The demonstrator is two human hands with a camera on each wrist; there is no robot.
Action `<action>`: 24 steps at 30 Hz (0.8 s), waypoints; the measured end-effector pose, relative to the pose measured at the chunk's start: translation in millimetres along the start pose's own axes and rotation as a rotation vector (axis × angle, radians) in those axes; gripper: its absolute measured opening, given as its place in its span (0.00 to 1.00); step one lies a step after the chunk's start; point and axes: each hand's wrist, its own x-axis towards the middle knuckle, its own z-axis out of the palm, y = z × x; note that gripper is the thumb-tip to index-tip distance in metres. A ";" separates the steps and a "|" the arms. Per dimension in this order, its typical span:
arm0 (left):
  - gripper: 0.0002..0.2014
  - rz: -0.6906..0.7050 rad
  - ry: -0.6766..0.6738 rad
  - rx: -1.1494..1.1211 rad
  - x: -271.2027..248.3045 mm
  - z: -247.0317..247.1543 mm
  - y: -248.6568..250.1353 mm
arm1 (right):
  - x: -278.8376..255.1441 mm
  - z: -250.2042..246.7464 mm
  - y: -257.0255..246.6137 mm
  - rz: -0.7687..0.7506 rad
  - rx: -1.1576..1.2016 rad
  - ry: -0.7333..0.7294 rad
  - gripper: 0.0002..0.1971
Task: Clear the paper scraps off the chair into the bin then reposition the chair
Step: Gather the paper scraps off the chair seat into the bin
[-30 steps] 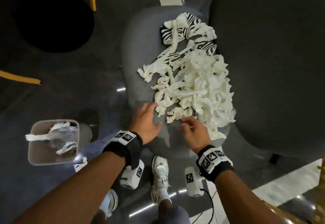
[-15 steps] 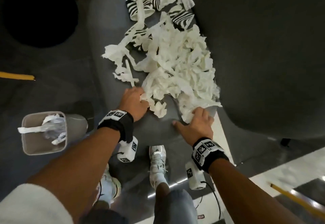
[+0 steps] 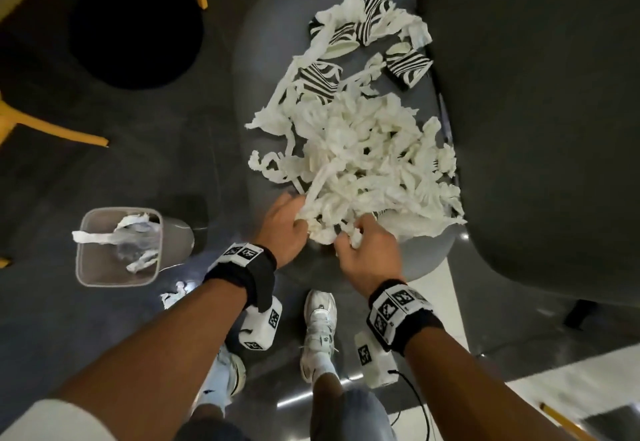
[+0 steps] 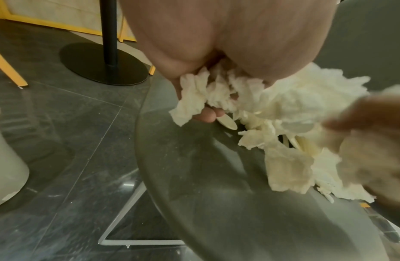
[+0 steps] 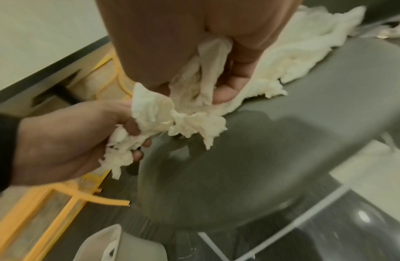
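A heap of white paper scraps [image 3: 367,156], some zebra-striped, covers the grey chair seat [image 3: 263,70]. My left hand [image 3: 285,222] grips a bunch of scraps [image 4: 203,93] at the heap's near edge, fingers curled round them. Beside it my right hand [image 3: 367,250] also clutches scraps [image 5: 205,84] in its curled fingers. In the right wrist view my left hand [image 5: 67,141] shows at the left with scraps in its fist. The grey bin [image 3: 86,267] stands on the floor to the left and holds a few scraps [image 3: 135,232].
The chair's dark backrest [image 3: 536,111] rises at the right. A black round table base [image 3: 135,28] and yellow chair legs [image 3: 62,130] are at the far left. One scrap [image 3: 175,295] lies on the floor by the bin. My shoes [image 3: 320,333] stand under the seat's edge.
Both hands went from lying flat at the heap's near edge to closing round scraps, and they have drawn together. The near part of the heap has been gathered towards them.
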 end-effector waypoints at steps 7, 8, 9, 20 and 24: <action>0.20 0.042 0.012 0.018 6.3 -9.9 2.5 | 44.8 0.2 -33.3 -0.402 -0.408 -0.249 0.48; 0.19 0.012 0.044 0.001 6.3 -14.8 2.2 | 52.3 2.4 -32.9 -0.371 -0.466 -0.316 0.49; 0.18 -0.017 0.090 -0.025 6.9 -19.9 0.2 | 59.1 3.8 -31.0 -0.331 -0.509 -0.359 0.48; 0.13 -0.172 0.430 -0.377 13.0 -69.0 -4.7 | 84.2 -5.3 -17.5 -0.153 -0.693 -0.228 0.20; 0.21 -0.276 0.529 -0.547 14.8 -93.1 -15.5 | 93.2 -26.2 0.3 0.017 -0.684 -0.213 0.24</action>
